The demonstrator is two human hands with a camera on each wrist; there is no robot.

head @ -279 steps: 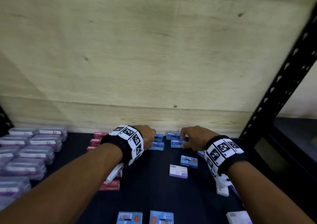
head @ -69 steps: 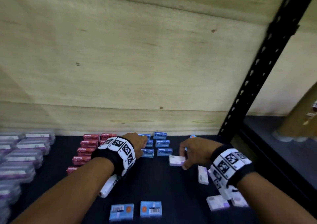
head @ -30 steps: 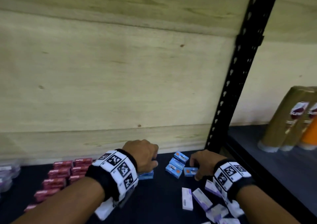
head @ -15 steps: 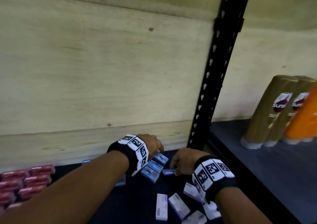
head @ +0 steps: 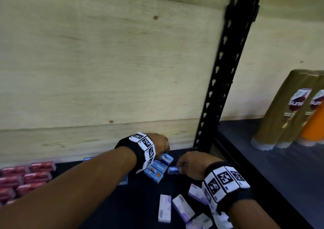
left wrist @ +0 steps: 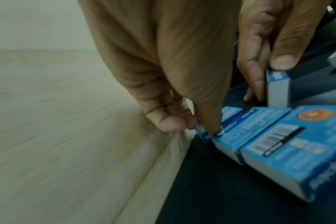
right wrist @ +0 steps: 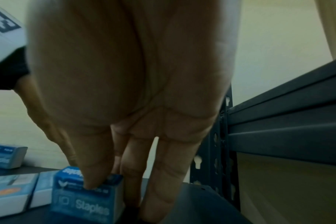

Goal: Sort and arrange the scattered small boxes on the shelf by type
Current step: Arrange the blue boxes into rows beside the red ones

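Though slightly blurred in the head view, clear enough to list from large to small.

Behind everything, a pale plywood back wall (head: 105,70). Below it, a dark flat shelf (head: 136,204) carrying the small boxes. On the right, a black perforated steel upright (head: 226,70) standing at the shelf's back corner. Beyond that upright, a neighbouring dark shelf bay (head: 273,172) with two tall gold shampoo bottles (head: 280,109) and an orange bottle (head: 313,128) just beside them.

At the shelf's far left, a tidy block of small red boxes (head: 26,176) set in rows. Toward the front right, a loose scatter of lilac-and-white boxes (head: 182,207) lying flat at mixed angles, partly hidden by the right wrist. Near the back wall, a slanting row of three blue cardboard staple boxes (head: 156,169), lying flat and touching side by side.

On both wrists, black bands with black-and-white marker tiles (head: 147,149).

Over the rear end of the blue row, the left hand (head: 159,144), fingers curled, thumb tip and fingertips (left wrist: 171,124) pinched onto the rearmost part of the row. Just right of the row, the right hand (head: 191,163), thumb in front and fingers behind, pinching a single blue staples box (head: 173,170) stood on its edge on the shelf, close to the row but apart from it.
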